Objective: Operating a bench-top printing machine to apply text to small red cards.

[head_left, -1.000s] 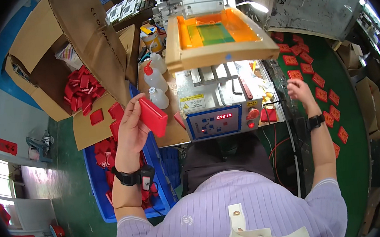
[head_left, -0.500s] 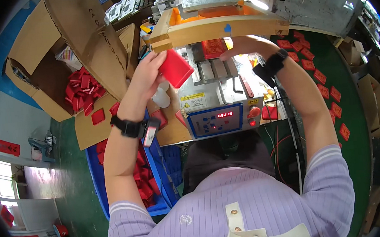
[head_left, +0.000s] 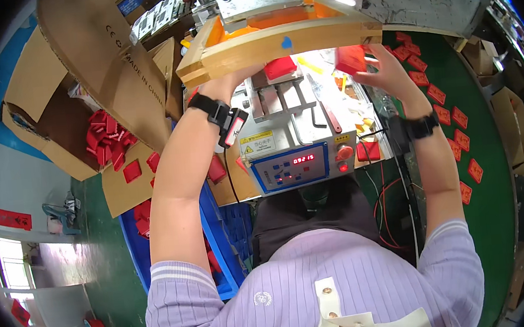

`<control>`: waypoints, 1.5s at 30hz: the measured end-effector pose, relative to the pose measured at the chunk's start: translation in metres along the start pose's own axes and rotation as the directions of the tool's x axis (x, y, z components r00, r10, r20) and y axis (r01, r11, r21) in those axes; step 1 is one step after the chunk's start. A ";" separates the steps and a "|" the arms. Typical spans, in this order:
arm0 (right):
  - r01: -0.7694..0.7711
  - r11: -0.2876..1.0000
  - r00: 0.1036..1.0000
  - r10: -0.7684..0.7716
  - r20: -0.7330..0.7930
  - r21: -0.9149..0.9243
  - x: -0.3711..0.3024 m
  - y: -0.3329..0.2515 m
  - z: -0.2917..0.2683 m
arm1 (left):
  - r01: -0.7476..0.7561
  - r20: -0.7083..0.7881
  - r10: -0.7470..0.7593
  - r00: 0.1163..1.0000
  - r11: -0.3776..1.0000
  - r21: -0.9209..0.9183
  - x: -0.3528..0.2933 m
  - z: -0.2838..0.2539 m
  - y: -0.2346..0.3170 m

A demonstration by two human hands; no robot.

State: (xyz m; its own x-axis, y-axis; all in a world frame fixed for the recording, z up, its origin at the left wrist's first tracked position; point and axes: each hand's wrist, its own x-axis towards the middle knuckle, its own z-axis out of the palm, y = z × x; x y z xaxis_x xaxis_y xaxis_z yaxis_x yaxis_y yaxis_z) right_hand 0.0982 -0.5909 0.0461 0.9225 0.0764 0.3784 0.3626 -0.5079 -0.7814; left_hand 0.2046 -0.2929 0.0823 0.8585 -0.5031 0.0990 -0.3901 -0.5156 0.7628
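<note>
My right hand (head_left: pixel 387 74) holds a red flat case (head_left: pixel 350 60) by its right edge, just below the right end of the screen-printing frame (head_left: pixel 288 42). Another red case (head_left: pixel 279 68) sits on the metal fixture (head_left: pixel 280 99) under the frame. My left hand (head_left: pixel 236 82) reaches beside that case from the left, its fingers mostly hidden behind the wooden frame. Below the fixture is the machine's blue control panel (head_left: pixel 291 168) with a lit red display.
Red cases fill a cardboard box (head_left: pixel 52 143) and a blue crate (head_left: pixel 133 254) on the left. Printed red cases (head_left: pixel 436 94) lie in rows at the right. A hex key (head_left: pixel 317 119) and a red-handled tool (head_left: pixel 332 117) rest on the machine top. Cables hang at its right.
My left hand has carried a red case from left of the machine to the fixture. My right hand has moved right, taking the printed case off the fixture.
</note>
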 end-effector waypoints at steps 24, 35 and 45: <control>-0.268 0.940 0.925 0.312 -0.216 0.211 -0.184 -0.002 -0.045 | -0.457 0.284 0.452 0.846 0.888 -0.052 -0.145 0.011 0.019; -0.859 0.260 0.499 0.623 -0.603 -0.442 -0.432 0.084 -0.113 | 0.216 -0.564 -0.252 0.786 0.968 -0.131 -0.290 -0.110 -0.088; -0.619 0.352 0.785 0.315 -0.534 -0.702 -0.350 0.080 -0.122 | 0.516 -0.579 -0.138 0.804 0.646 0.562 -0.330 -0.069 -0.293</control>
State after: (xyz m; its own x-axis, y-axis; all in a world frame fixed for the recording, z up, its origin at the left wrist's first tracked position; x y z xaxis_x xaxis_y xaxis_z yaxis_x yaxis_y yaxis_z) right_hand -0.2122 -0.7633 -0.0886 0.7674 -0.5582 0.3155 -0.5363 -0.8285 -0.1613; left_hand 0.0582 0.0723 -0.1297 0.9364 0.0682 0.3442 0.0037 -0.9828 0.1848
